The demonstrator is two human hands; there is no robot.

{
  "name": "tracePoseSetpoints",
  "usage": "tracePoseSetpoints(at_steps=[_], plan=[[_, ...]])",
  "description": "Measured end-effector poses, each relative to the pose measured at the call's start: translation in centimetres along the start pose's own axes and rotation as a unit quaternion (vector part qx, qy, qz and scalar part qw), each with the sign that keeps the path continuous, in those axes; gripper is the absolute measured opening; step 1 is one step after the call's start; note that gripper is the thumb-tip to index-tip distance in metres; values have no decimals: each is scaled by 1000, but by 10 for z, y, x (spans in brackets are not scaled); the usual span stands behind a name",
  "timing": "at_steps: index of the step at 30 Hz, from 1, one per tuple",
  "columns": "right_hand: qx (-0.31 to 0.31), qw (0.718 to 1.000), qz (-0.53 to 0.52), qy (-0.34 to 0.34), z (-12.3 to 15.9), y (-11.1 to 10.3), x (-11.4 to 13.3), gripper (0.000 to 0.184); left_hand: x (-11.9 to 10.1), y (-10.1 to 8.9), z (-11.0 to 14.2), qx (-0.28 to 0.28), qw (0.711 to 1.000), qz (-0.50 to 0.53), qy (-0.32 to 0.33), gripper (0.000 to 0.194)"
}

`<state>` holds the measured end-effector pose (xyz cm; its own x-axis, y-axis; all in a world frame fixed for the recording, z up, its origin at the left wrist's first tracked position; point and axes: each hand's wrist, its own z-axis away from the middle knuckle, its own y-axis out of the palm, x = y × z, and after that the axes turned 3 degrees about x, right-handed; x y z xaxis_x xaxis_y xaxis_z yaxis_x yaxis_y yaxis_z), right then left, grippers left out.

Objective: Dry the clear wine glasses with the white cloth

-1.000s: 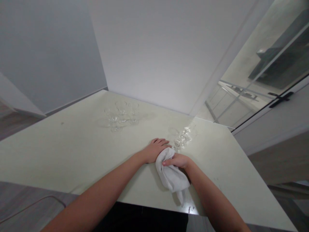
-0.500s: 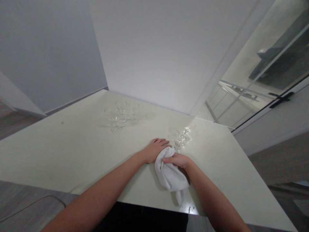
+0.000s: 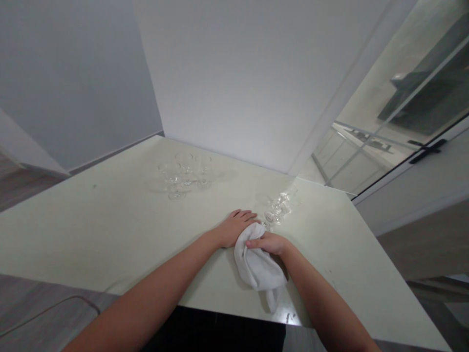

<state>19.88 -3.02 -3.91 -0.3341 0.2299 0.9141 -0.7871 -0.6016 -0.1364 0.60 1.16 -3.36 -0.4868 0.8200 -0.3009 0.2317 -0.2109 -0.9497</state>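
My left hand [image 3: 236,229] is low over the table with its back upward, its fingers reaching right along the far side of a white cloth [image 3: 262,271]. Its thumb is hidden behind the folds, and the cloth is bunched against its palm side. Pinched under the thumb of my right hand [image 3: 271,243], the same cloth hangs toward the table's near edge. Whatever the folds may cover between the hands does not show. Just beyond my fingertips, several clear stemmed glasses [image 3: 280,208] stand close together, their outlines hard to separate.
Farther left on the pale table [image 3: 110,234] stands another cluster of clear stemmed glasses [image 3: 185,176]. A white wall [image 3: 234,88] rises behind the table. To the right is a glass-paned door [image 3: 384,142] with a black handle. A cable [image 3: 73,297] lies on the floor at lower left.
Both hands and the cloth keep almost the same place. The cloth's near folds have shifted very slightly left. The glasses stand as before.
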Motion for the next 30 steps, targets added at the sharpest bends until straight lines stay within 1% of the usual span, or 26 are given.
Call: tracePoseSetpoints(at_steps=[3, 6, 13, 16, 20, 30], plan=[[11, 1000, 26, 1, 2, 2, 6, 73, 0, -1, 1, 2, 1000, 0, 2, 59], [16, 999, 34, 3, 3, 2, 8, 72, 0, -1, 1, 1, 1000, 1, 5, 59], [16, 999, 46, -21, 0, 2, 2, 70, 2, 0, 1, 1, 1000, 4, 9, 64], [15, 998, 67, -12, -1, 1, 2, 71, 1, -2, 1, 3, 1000, 3, 8, 64], [23, 998, 64, -13, -1, 1, 3, 70, -1, -5, 2, 6, 1000, 7, 5, 63], [12, 998, 62, -19, -2, 1, -2, 67, 0, -2, 2, 2, 1000, 11, 6, 62]])
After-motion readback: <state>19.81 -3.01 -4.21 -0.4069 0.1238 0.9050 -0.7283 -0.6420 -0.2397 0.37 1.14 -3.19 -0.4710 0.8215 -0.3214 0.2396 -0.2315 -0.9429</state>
